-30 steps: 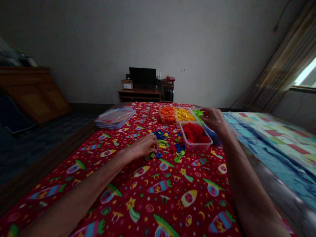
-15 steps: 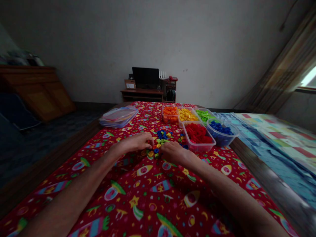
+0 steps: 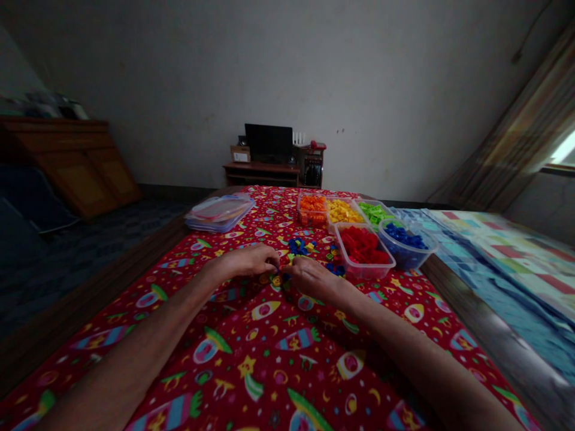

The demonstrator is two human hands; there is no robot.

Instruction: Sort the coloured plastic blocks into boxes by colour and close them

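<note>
My left hand [image 3: 250, 261] and my right hand [image 3: 309, 275] rest on a red patterned cloth [image 3: 269, 353], fingertips nearly meeting over a small heap of loose coloured pieces [image 3: 300, 250]. Both hands have curled, pinching fingers; what they grip is too small to name. Behind the heap stand clear tubs of red pieces [image 3: 365, 246], blue pieces [image 3: 406, 238], orange pieces [image 3: 312, 206], yellow pieces [image 3: 342, 210] and green pieces [image 3: 375, 211].
A stack of clear lids [image 3: 220, 212] lies at the cloth's far left. A blue checked mat [image 3: 503, 281] lies to the right. A low table with a dark monitor [image 3: 268, 143] stands by the far wall; a wooden cabinet [image 3: 67, 161] is at left.
My right hand came back from the green and blue tubs to the loose heap and now sits beside the left hand. The left hand stayed at the heap.
</note>
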